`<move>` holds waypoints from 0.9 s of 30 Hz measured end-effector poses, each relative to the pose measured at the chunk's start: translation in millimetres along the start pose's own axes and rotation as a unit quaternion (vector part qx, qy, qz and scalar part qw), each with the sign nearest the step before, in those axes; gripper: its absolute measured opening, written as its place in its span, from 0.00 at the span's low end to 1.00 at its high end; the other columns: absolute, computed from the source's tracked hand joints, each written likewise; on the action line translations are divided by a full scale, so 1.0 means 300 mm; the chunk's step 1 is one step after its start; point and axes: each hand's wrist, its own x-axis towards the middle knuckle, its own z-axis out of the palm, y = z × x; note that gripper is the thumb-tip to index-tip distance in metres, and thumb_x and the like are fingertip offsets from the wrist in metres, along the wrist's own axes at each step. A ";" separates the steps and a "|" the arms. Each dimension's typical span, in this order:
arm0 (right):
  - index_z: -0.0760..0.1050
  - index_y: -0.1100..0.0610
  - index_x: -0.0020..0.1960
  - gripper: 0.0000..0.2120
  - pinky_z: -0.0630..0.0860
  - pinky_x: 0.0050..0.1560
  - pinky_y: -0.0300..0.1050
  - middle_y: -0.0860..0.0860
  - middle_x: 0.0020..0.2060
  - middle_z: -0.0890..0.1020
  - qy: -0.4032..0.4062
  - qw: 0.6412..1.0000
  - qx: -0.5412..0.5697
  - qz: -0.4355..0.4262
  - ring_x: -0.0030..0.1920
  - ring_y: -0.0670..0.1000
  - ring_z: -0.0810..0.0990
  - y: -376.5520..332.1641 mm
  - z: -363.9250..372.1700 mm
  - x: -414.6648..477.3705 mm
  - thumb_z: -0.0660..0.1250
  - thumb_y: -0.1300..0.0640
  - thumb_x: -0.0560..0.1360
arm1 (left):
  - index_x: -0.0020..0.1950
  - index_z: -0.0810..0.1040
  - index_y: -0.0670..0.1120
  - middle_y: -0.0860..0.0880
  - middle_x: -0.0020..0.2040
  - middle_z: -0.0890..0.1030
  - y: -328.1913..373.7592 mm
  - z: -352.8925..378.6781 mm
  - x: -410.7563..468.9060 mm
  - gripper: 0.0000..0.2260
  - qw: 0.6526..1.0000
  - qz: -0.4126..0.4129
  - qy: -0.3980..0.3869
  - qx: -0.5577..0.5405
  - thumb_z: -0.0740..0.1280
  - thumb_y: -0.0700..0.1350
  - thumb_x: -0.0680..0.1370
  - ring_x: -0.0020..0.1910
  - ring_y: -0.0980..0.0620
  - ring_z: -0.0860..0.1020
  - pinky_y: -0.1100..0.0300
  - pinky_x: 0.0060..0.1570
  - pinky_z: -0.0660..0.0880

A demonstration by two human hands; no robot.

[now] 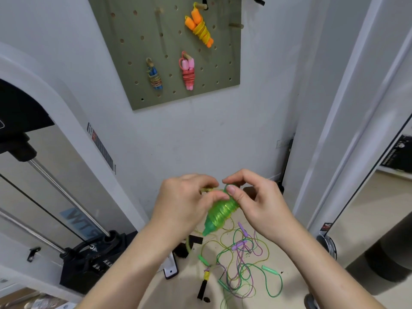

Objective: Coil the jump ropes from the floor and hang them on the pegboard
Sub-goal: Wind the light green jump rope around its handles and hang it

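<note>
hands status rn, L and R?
Left hand: closed, grips the coiled green jump rope.
Right hand: closed, thumb and fingers pinch the top of the same rope.

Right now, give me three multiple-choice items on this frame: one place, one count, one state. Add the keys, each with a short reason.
1. Where does the orange rope hang on the pegboard?
A. upper right, above the pink rope
B. bottom left corner
C. dead centre

2. How many coiled ropes hang on the pegboard?
A. one
B. three
C. five

3. The green rope held by the left hand and right hand is:
A. fully unwound
B. wound into a tight bundle
C. tied to a peg

Keys:
1 A: it hangs from a top-right peg, with the pink rope lower.
2 B: the orange rope, the pink rope and the blue rope.
3 B: close turns wrap its body.
</note>
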 end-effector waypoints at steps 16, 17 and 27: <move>0.72 0.62 0.47 0.08 0.60 0.19 0.33 0.54 0.32 0.75 0.027 0.892 0.430 0.137 0.20 0.48 0.67 -0.033 0.003 0.030 0.70 0.61 0.73 | 0.41 0.76 0.46 0.48 0.25 0.71 0.079 0.099 -0.049 0.11 0.802 -0.345 -0.094 -0.478 0.58 0.37 0.79 0.21 0.56 0.64 0.65 0.22 0.58; 0.72 0.62 0.47 0.07 0.61 0.19 0.34 0.54 0.33 0.75 0.045 0.895 0.421 0.142 0.21 0.49 0.67 -0.028 0.008 0.033 0.68 0.61 0.73 | 0.39 0.75 0.47 0.48 0.26 0.71 0.080 0.110 -0.061 0.11 0.817 -0.342 -0.082 -0.457 0.60 0.39 0.80 0.23 0.55 0.64 0.64 0.24 0.58; 0.73 0.51 0.44 0.06 0.68 0.26 0.39 0.55 0.35 0.75 0.091 0.982 0.091 0.137 0.24 0.53 0.76 0.052 0.022 0.061 0.68 0.60 0.76 | 0.40 0.80 0.51 0.53 0.27 0.78 0.089 0.068 -0.131 0.15 0.966 -0.043 -0.156 0.201 0.55 0.53 0.73 0.24 0.50 0.77 0.63 0.21 0.66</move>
